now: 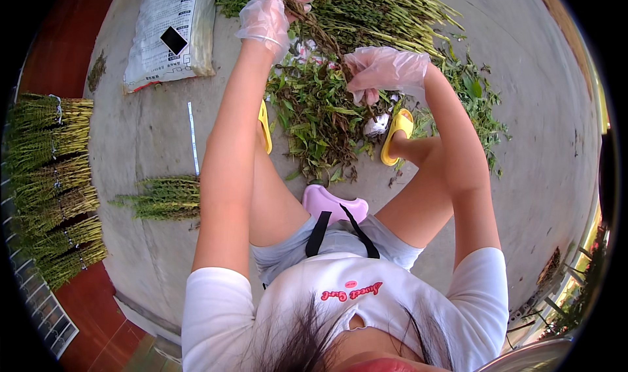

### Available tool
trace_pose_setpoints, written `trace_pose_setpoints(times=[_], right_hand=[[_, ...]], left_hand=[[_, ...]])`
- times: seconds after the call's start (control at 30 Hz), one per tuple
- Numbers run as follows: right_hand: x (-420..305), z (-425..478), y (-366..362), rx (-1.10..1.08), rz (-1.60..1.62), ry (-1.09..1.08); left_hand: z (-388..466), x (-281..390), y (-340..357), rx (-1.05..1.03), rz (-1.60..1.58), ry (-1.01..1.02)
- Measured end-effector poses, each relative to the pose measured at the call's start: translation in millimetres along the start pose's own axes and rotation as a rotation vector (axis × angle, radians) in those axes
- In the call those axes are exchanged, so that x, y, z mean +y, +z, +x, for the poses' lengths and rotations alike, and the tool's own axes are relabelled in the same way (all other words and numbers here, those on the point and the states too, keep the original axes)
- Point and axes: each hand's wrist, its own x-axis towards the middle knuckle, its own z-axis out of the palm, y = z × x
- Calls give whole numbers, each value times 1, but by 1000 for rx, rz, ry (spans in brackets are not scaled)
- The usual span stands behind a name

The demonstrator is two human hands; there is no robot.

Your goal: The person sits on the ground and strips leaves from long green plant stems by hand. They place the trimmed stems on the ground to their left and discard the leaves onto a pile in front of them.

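Both hands wear thin clear plastic gloves. My left hand (272, 11), at the top, is closed around the upper part of a dark, wilted plant stalk (319, 33). The same stalk slants down to my right hand (380, 75), whose fingers are around its lower part. Behind them lies a large pile of cut green stalks (373, 13), their bare ends pointing right. Below the hands, between the yellow slippers, a heap of stripped leaves (319, 121) covers the ground. A crumpled white scrap (377, 125) lies at its right side.
A filled white sack (164, 33) with a black phone-like object (173, 40) on it lies upper left. A white strip (193, 139) and a small stalk bundle (167, 198) are on the concrete. Tied bundles (54, 175) line the left edge. Loose leaves (471, 90) are scattered right.
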Motion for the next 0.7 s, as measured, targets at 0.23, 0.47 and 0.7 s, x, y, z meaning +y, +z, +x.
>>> trace_pose_setpoints(times=[0.23, 0.47, 0.7], right_hand=[[-16, -3, -5, 608, -578, -147], [-2, 24, -14, 581, -219, -328], [7, 45, -4, 303, 377, -463]], left_hand=[[7, -11, -15, -81, -213, -53], [-28, 19, 36, 1, -304, 46], [-26, 22, 14, -451, -662, -90]])
